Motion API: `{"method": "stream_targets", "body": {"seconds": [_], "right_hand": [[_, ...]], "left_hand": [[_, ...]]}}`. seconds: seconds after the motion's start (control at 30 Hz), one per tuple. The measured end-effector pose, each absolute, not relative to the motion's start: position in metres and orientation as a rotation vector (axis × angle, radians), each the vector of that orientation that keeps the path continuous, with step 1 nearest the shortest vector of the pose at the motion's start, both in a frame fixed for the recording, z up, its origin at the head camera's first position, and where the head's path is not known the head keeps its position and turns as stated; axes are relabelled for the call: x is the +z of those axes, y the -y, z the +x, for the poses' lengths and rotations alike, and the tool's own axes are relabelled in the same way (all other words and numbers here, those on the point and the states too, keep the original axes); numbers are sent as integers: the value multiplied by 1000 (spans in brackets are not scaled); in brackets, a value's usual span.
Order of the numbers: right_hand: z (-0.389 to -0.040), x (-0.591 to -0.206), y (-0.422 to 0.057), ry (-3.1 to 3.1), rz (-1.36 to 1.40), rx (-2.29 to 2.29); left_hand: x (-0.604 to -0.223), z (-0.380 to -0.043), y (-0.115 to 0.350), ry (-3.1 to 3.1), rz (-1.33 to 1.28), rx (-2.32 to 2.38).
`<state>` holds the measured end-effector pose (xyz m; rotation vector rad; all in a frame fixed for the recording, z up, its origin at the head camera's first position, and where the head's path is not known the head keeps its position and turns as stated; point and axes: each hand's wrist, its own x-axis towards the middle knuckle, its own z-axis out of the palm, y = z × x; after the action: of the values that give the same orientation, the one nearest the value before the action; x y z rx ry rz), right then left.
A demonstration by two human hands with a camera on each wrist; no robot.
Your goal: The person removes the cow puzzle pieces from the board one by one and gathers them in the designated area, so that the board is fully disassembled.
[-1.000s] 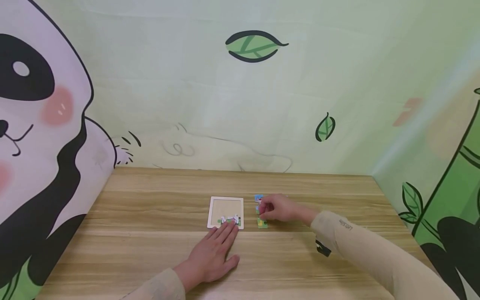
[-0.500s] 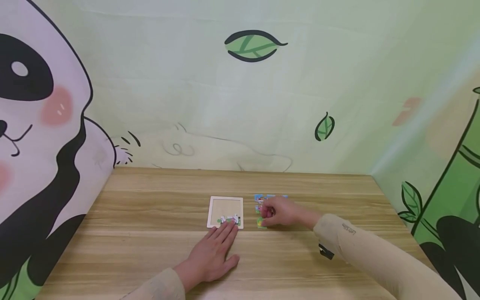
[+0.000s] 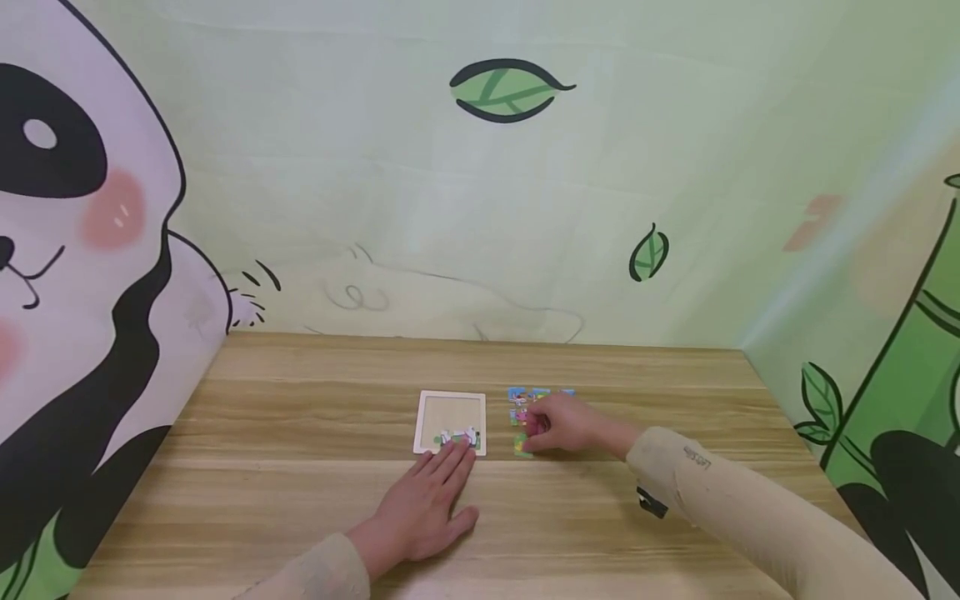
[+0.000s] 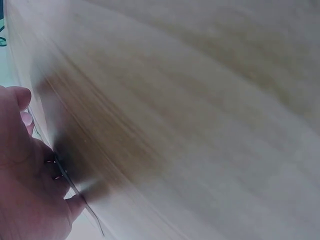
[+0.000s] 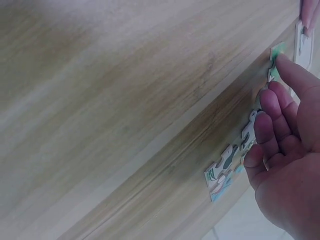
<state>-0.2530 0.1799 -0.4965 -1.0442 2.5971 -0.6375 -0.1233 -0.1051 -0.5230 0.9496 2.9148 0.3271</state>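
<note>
My left hand (image 3: 431, 504) lies flat with straight fingers, their tips on the near edge of a square, white-rimmed puzzle tray (image 3: 417, 421). Inside the tray, a few joined pieces (image 3: 459, 436) with green and white print run along the near side. To the right of the tray, my right hand (image 3: 566, 421) bends over loose jigsaw pieces. Its thumb and index finger pinch a green-and-yellow puzzle piece (image 5: 277, 50), which lies low at the table. The other fingers are curled beside it and cover some pieces.
More loose pieces, among them a blue one (image 3: 517, 394), lie behind and under the right hand on the wooden table (image 3: 300, 500). A printed cloth wall (image 3: 337, 167) with a panda and leaves rises behind the table and along both sides.
The right hand has shifted slightly right and towards the near side, its thumb coming onto the green-and-yellow puzzle piece. More pieces behind it show now. The left hand has stayed on the tray.
</note>
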Motion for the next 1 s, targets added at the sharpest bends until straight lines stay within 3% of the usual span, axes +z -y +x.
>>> {"method": "stream_targets", "body": {"seconds": [0.47,1.0], "right_hand": [[-262,-472,-153,-2590,-928,-624],[-276,-461,-100,-2459,-1053,-622]], "left_hand": [[-514,-126,99,-2904,911,351],[-508,-118,69,-2921,883,354]]}}
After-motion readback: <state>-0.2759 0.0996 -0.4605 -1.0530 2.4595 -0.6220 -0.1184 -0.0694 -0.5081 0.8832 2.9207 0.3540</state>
